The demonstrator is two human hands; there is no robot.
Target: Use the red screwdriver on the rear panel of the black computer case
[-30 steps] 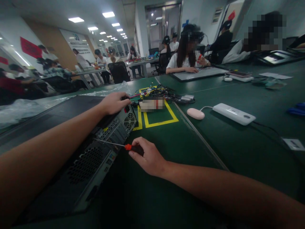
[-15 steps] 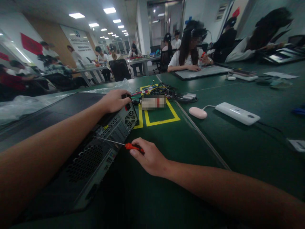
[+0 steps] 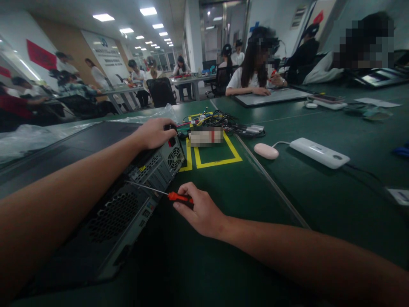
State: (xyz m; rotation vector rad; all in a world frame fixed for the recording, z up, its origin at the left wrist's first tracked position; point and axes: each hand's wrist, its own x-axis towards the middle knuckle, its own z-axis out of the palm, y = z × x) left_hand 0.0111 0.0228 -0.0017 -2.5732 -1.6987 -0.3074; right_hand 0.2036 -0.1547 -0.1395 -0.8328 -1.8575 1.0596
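Note:
A black desktop computer case [image 3: 105, 213] lies on its side on the green table, its grey rear panel [image 3: 153, 170] facing right. My left hand [image 3: 155, 133] rests closed over the case's far top corner, gripping it. My right hand [image 3: 200, 211] is closed on a screwdriver [image 3: 174, 196] with a red and black handle. Its thin metal shaft runs left, and the tip touches the rear panel near the vent grille.
A yellow taped rectangle [image 3: 217, 162] marks the table beyond the case, with a tangle of cables [image 3: 220, 121] at its far end. A pink mouse [image 3: 266, 151] and a white power strip [image 3: 319, 152] lie to the right. Clear plastic bags [image 3: 28, 138] sit left. Several people work at tables behind.
My right hand and the screwdriver have shifted slightly up and away along the rear panel. My left hand stays on the case corner. The view has tilted a little.

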